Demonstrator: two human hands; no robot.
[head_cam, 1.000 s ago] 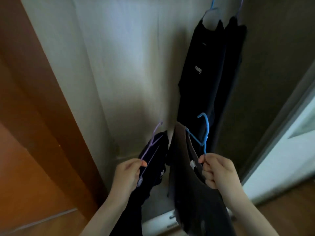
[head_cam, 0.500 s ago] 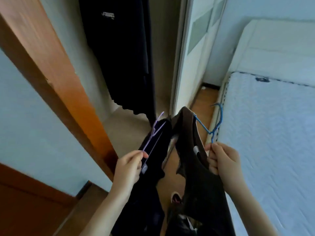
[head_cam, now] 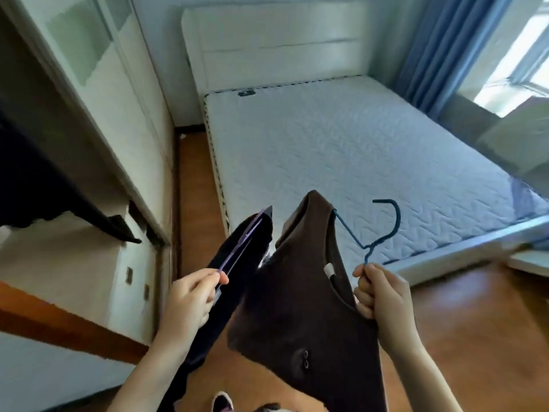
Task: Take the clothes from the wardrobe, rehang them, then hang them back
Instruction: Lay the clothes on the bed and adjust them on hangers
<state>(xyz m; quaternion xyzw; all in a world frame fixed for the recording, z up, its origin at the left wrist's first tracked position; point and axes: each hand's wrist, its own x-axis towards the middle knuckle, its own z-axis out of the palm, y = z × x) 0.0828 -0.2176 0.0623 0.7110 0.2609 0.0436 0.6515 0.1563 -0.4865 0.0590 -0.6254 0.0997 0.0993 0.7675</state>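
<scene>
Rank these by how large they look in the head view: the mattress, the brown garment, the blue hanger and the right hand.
Largest to smallest:
1. mattress
2. brown garment, enlarged by nearness to the camera
3. blue hanger and right hand span about alike, so unranked

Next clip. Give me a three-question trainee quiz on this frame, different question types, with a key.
1. True or false: the right hand grips the blue hanger carrying the brown garment.
2. Which hanger does the left hand pinch? A. purple B. white C. red
3. Fill in: beyond both hands lies a bare white ____.
Key: 1 true; 2 A, the purple hanger with the dark garment; 3 mattress.
</scene>
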